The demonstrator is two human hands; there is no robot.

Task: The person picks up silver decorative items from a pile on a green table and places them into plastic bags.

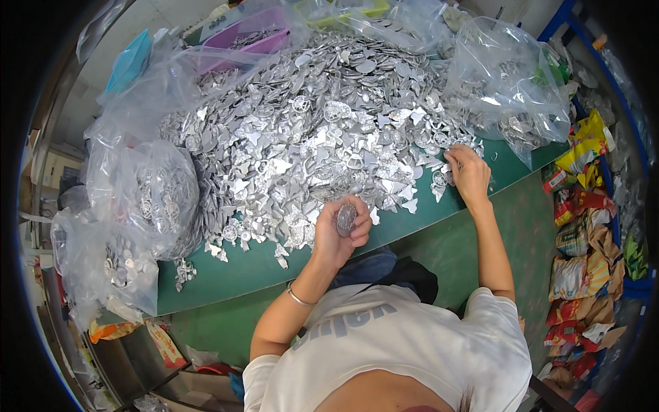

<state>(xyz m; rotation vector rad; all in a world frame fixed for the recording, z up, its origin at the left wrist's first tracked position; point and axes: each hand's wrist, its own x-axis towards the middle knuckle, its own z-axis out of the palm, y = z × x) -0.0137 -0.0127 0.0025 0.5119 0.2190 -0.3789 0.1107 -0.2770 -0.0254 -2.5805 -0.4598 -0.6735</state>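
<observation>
My left hand (331, 240) is closed, palm up, around a round dark-grey metal disc (347, 218) with a patterned face. It is above the front edge of a big pile of silvery flat metal pieces (309, 144), many of them discs and cut-out shapes. Farther right, my right hand (471, 176) reaches down to the pile's right edge, with bent fingers together among small openwork pieces (440, 137). Whatever those fingertips pinch is hidden from view.
The pile lies on a green tabletop (226, 283). Clear plastic bags of metal pieces stand at the left (161, 196) and right (511, 89). Behind are a purple bin (250, 41) and a blue tray (129, 60). Colourful packets (583, 268) line a blue rack at right.
</observation>
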